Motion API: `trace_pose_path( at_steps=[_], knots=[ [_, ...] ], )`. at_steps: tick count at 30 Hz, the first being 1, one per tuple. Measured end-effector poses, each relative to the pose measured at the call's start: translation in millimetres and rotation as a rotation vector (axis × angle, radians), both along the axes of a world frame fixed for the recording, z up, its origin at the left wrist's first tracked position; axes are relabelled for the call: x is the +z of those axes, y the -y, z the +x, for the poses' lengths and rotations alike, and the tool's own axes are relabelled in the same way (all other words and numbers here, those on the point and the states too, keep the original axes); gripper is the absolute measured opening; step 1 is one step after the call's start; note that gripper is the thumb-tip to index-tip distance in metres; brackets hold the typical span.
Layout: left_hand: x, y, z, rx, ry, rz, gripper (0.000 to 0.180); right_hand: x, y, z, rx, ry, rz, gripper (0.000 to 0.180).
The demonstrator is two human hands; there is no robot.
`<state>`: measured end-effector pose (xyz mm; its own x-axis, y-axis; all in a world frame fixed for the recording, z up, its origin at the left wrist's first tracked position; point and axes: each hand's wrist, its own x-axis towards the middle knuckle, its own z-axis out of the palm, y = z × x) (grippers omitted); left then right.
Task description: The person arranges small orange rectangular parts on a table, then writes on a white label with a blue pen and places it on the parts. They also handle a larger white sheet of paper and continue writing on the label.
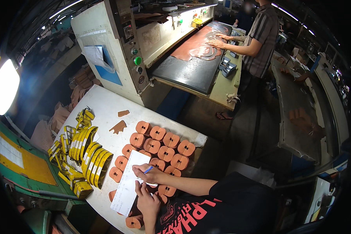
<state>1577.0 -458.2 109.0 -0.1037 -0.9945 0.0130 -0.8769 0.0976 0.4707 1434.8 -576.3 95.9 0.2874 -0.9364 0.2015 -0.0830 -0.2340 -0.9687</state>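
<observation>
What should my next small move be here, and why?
Probably spread your left hand flat on the white sheet before writing: your right hand holds a blue pen over it, and the sheet seems to rest across separate orange-brown stacks with gaps between, so it could sag or slip.

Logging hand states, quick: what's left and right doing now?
Left hand: open, at the edge of the paper sheet.
Right hand: closed, holding a blue pen.
</observation>
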Motion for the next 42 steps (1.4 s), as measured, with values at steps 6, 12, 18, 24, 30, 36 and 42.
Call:
trace_pose_path(
  at_steps=[6,12,18,24,30,36,42],
  knots=[
    [2.4,-0.8,-1.5,0.002,0.006,-0.004,0.068,1.7,-0.8,-1.0,0.006,0.002,0.004,0.050],
    [5.6,-0.6,-2.4,0.022,0.012,0.053,0.069,-0.6,-0.3,0.4,0.009,0.005,0.005,0.051],
    [0.2,-1.0,-0.6,0.000,0.007,-0.003,0.068,-2.2,0.1,0.9,0.011,-0.002,0.015,0.052],
    [-0.8,-1.3,0.1,-0.007,0.004,-0.026,0.068,1.0,-1.4,0.3,0.010,0.009,0.019,0.053],
    [-1.1,-0.6,0.3,-0.012,0.017,-0.024,0.068,0.1,-1.1,1.2,0.000,0.000,0.014,0.051],
    [-3.4,-1.0,1.9,-0.002,0.029,0.003,0.069,-0.8,-1.3,1.5,0.006,0.018,0.027,0.051],
    [2.0,-0.9,0.4,0.002,0.017,0.008,0.068,0.8,-1.8,1.7,-0.001,0.006,0.030,0.052]
  ],
)
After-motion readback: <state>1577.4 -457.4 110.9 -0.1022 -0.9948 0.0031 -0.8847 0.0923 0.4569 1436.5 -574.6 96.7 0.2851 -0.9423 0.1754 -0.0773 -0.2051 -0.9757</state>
